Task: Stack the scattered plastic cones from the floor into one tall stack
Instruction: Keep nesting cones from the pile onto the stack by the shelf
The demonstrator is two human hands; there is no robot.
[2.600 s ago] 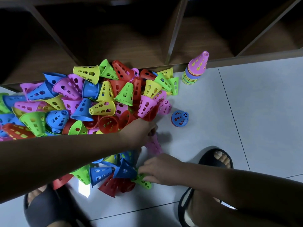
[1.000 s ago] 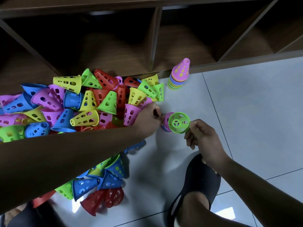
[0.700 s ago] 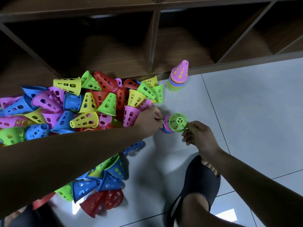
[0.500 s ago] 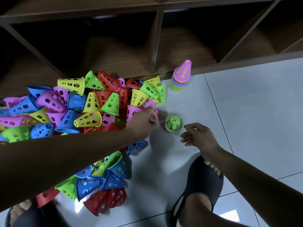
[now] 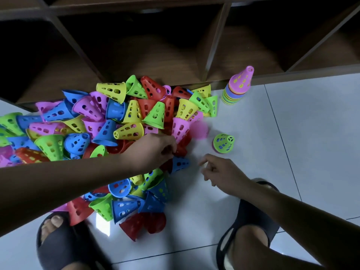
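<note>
A big heap of perforated plastic cones (image 5: 109,121) in pink, blue, green, yellow and red covers the floor on the left. A tall stack (image 5: 238,88) topped by a pink cone stands by the shelf's base. A short stack (image 5: 223,143), green cone on top, sits on the tile to the right of the heap. My left hand (image 5: 155,149) reaches into the heap's right edge, its fingertips curled on a red cone (image 5: 181,151). My right hand (image 5: 220,174) hovers low over the tile below the short stack, fingers loosely bent, holding nothing. A blurred pink cone (image 5: 198,129) lies at the heap's edge.
A dark wooden shelf unit (image 5: 214,45) with open compartments runs along the back. My feet in black slippers are at the bottom left (image 5: 58,246) and bottom right (image 5: 251,219). More cones (image 5: 126,207) lie between my feet. White tiles (image 5: 311,143) extend to the right.
My right hand set the green cone on the short stack, let go and drew back toward me. My left hand dropped lower along the heap's edge to a red cone; a pink cone shifted.
</note>
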